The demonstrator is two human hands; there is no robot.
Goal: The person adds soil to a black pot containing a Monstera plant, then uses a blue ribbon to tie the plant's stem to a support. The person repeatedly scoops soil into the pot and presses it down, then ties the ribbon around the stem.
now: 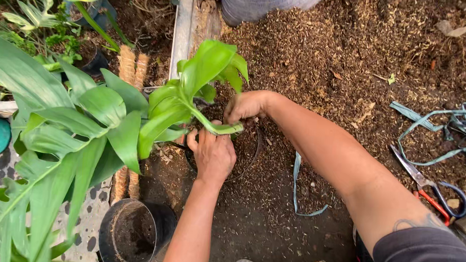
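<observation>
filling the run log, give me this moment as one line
left hand: on black pot rim, by stem | right hand: in pot at green plant base | scissors: on ground

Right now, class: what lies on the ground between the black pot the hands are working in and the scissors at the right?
In the head view, between the black pot and the scissors lies brown mulch, crossed by the person's right forearm; a teal strap lies near the pot.

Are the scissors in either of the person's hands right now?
No, the scissors lie on the ground to the right, while both hands, left hand and right hand, are at the potted plant.
</observation>
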